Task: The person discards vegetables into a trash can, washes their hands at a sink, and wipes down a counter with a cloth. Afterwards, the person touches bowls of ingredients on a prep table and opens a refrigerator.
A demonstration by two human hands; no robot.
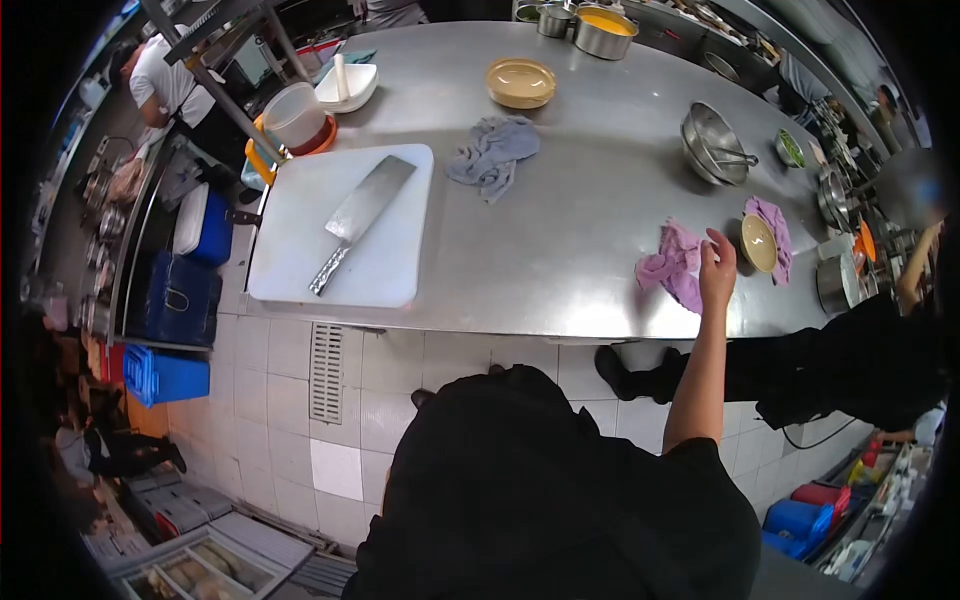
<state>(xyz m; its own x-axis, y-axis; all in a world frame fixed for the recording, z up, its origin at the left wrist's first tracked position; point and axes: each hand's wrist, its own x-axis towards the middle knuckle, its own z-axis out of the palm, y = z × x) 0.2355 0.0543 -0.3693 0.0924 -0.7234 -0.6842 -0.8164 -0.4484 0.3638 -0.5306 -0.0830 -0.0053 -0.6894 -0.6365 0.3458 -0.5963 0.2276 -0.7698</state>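
My right hand [718, 268] reaches over the steel table beside a crumpled pink cloth [670, 265], its fingers bent and somewhat apart. Nothing shows between them; whether the hand touches the cloth I cannot tell. Just right of it, a small yellow bowl [758, 243] rests tilted against a second pink-purple cloth [780, 225]. My left hand is out of sight. On the left, a cleaver [368, 205] with a foil-like wrapped handle lies across a white cutting board [285, 255].
A grey-blue cloth [494, 155] and a tan bowl [520, 82] lie mid-table. Steel bowls [712, 145] with a utensil stand to the right. A pot of orange liquid [605, 35] is at the back. A dark-clothed person [850, 360] stands close on my right.
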